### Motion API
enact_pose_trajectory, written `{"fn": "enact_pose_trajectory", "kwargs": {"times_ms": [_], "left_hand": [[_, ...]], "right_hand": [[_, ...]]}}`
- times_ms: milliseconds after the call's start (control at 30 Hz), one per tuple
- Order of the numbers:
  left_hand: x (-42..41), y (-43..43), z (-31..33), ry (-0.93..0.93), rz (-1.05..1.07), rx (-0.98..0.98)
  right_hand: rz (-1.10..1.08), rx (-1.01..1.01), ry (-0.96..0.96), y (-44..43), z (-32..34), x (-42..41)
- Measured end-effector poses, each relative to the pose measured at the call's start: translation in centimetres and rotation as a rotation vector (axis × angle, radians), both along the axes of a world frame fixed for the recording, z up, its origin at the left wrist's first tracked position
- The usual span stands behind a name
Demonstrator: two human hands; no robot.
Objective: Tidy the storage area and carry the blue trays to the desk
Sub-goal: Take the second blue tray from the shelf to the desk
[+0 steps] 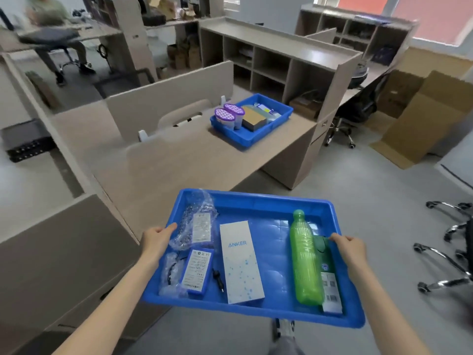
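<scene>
I hold a blue tray (258, 201) level in front of me, above the floor near the desk's front corner. My left hand (157, 238) grips its left rim and my right hand (349, 248) grips its right rim. In it lie a green bottle (304, 260), a white Anker box (240, 262), a blue battery pack (197, 271), a bubble-wrap bag (195, 221) and a green carton (330, 288). A second blue tray (240, 139) rests on the beige desk (184, 160), at its far right end, holding purple-topped containers (229, 115) and a brown block.
A low partition (163, 103) runs along the desk's back. Open shelving (271, 65) stands behind it. Flattened cardboard (419, 116) leans at the right, with chair bases (445, 254) on the floor. A cabinet (58, 254) stands at my left. A seated person (51, 19) is far back left.
</scene>
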State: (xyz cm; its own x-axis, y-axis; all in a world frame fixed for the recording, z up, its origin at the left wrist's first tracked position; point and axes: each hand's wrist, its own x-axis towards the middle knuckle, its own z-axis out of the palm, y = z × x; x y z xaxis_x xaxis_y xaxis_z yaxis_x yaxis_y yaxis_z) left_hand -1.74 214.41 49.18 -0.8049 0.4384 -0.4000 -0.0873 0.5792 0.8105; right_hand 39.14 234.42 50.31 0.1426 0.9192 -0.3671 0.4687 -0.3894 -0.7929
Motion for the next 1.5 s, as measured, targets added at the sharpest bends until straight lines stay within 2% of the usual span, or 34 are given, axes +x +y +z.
{"fn": "enact_pose_trajectory", "kwargs": {"times_ms": [233, 500, 667, 767, 933, 1200, 1433, 1500], "left_hand": [[-1.4, 7.2, -0.3, 0.03, 0.368, -0.024], [-7.2, 11.1, -2.3, -0.01, 0.666, -0.08], [-14.2, 15.3, -5.0, -0.007, 0.723, -0.127], [-19.0, 17.8, -5.9, 0.01, 0.726, -0.146], [-25.6, 22.5, -7.4, 0.067, 0.703, -0.187], [-31.3, 25.9, -9.9, 0.071, 0.714, -0.276], [-29.0, 25.9, -12.4, 0.058, 0.74, -0.297], [-28.0, 25.8, -12.3, 0.073, 0.795, -0.267]], "right_hand": [[0.36, -0.001, -0.004, 18.9, 0.4, -11.1], [0.661, -0.016, -0.071, 31.2, -0.5, -28.1], [0.769, 0.042, -0.136, 36.0, -3.5, -39.2], [0.795, 0.128, -0.242, 38.5, -4.7, -44.8], [0.865, 0.132, -0.349, 42.5, -6.9, -52.7], [1.047, 0.196, -0.498, 45.7, -9.6, -59.0], [1.057, 0.236, -0.59, 45.9, -10.9, -58.3], [1.042, 0.346, -0.589, 45.1, -10.7, -57.9]]}}
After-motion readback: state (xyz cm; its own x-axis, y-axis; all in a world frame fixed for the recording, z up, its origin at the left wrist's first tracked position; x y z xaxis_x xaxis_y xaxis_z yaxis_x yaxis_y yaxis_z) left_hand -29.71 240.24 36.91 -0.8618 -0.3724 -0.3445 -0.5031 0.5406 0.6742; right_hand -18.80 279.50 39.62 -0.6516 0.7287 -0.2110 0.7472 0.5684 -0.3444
